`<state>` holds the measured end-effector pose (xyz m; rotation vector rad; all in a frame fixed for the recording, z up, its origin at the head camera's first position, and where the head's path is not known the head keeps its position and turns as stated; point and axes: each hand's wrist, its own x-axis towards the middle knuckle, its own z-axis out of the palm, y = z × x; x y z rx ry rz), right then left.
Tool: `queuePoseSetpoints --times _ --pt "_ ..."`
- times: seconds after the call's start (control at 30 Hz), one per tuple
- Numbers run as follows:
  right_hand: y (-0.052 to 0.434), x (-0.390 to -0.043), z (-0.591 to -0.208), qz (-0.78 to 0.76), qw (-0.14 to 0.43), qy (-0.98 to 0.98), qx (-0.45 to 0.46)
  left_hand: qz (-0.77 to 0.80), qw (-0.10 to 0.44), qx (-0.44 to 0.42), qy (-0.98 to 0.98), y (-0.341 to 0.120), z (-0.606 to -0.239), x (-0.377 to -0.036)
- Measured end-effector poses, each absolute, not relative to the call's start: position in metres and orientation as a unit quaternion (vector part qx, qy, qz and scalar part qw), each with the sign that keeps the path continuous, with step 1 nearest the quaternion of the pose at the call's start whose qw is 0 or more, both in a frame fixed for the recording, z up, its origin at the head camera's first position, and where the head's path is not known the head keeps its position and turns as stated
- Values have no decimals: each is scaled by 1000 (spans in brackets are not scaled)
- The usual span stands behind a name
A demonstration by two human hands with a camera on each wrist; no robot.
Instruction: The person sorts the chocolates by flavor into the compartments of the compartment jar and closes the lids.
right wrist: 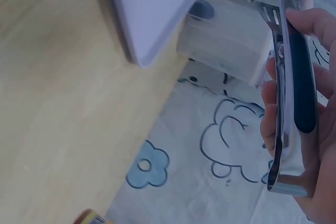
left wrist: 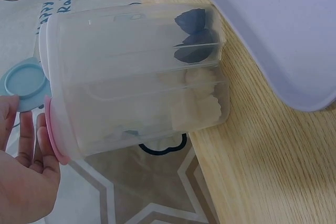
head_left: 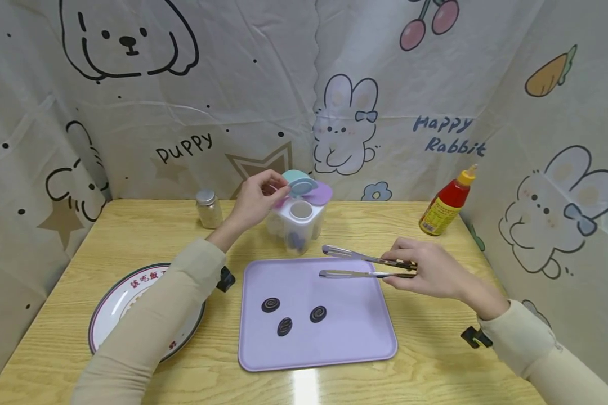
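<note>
Three dark spiral cookies [head_left: 287,314] lie on one lilac tray [head_left: 375,337]. Just behind the tray, one clear container [head_left: 298,225] holds more dark pieces. The left hand [head_left: 253,199] pinches its teal lid flap [head_left: 300,181]. The right hand [head_left: 428,273] holds one pair of tongs [head_left: 357,265] over the tray.

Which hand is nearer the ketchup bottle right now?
Right. The right hand, holding tongs, sits just below the ketchup bottle; the left hand is far across at the container.
</note>
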<state>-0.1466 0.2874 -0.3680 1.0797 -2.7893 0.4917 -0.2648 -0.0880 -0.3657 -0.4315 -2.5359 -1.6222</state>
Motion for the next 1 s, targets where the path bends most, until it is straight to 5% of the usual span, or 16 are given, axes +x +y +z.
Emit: queuePoseSetpoints --times 1.0 --pt "284 -114 -440 212 -48 -901 376 -532 53 -146 -832 -87 -367 -265"
